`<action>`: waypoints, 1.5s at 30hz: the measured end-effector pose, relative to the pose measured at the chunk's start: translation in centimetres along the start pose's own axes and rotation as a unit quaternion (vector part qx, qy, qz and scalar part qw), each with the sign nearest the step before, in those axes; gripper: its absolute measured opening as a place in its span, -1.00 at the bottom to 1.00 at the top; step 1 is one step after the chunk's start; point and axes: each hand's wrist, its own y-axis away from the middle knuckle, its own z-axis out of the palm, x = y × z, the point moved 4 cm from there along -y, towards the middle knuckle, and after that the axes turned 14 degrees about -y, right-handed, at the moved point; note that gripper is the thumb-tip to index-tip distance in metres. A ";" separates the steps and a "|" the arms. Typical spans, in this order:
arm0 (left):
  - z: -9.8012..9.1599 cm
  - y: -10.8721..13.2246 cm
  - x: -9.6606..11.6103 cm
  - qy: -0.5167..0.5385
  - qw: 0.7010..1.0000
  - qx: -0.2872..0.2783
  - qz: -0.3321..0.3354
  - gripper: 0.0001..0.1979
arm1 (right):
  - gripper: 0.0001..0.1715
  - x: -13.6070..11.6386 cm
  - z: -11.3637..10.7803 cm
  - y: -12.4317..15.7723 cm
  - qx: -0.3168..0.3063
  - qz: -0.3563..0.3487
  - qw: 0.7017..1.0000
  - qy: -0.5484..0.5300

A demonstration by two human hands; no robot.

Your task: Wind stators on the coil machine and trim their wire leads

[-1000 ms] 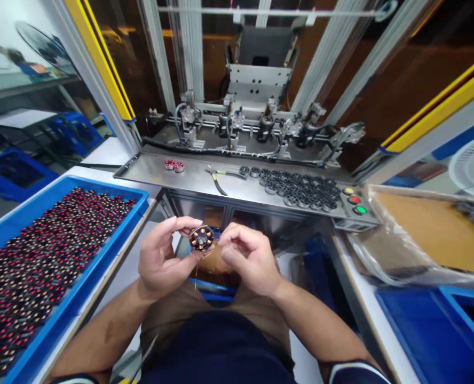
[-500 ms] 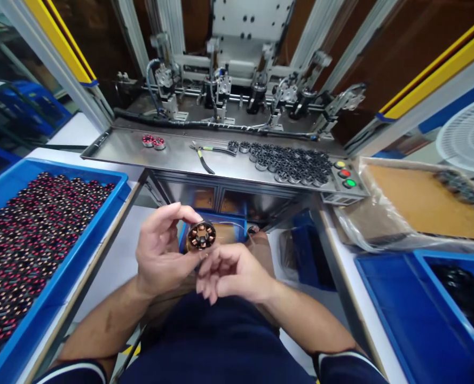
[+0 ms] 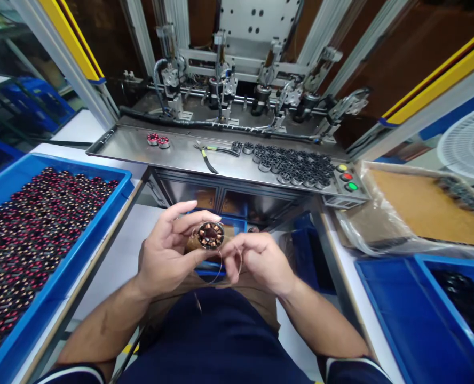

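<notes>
My left hand (image 3: 168, 253) pinches a small round stator with copper windings (image 3: 210, 235) between thumb and fingers, over my lap. My right hand (image 3: 257, 262) is closed just right of the stator, its fingertips pinching a thin copper wire (image 3: 220, 266) that loops down from the stator.
A blue tray (image 3: 112, 210) full of red-wound stators lies to the left. The steel shelf (image 3: 133, 146) ahead carries two red stators (image 3: 158, 140), pliers (image 3: 211, 154), a heap of bare black cores (image 3: 297, 165) and three buttons (image 3: 347, 177). Blue bins (image 3: 405, 314) and a plastic-wrapped board (image 3: 421, 208) sit right.
My right hand rose from below the stator to its right side and now pinches the wire loop. The stator shifted slightly right. The view tilted a little.
</notes>
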 end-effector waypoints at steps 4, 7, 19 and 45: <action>0.7 0.6 -0.1 0.025 0.998 -0.055 -0.010 -0.28 | -0.64 -1.5 0.5 -0.1 0.050 -0.034 0.996 0.067; 1.0 0.4 0.0 0.051 0.998 -0.031 0.005 -0.20 | -0.64 -1.1 1.0 -0.1 0.039 -0.034 0.997 0.052; 0.2 0.8 -0.1 0.023 0.998 -0.051 0.020 -0.18 | -0.61 -3.7 -1.2 0.8 -0.022 -0.139 0.949 0.282; 0.7 1.5 -0.7 -0.046 0.998 0.017 -0.026 -0.44 | -0.84 -0.9 0.7 1.1 0.057 -0.294 0.918 0.260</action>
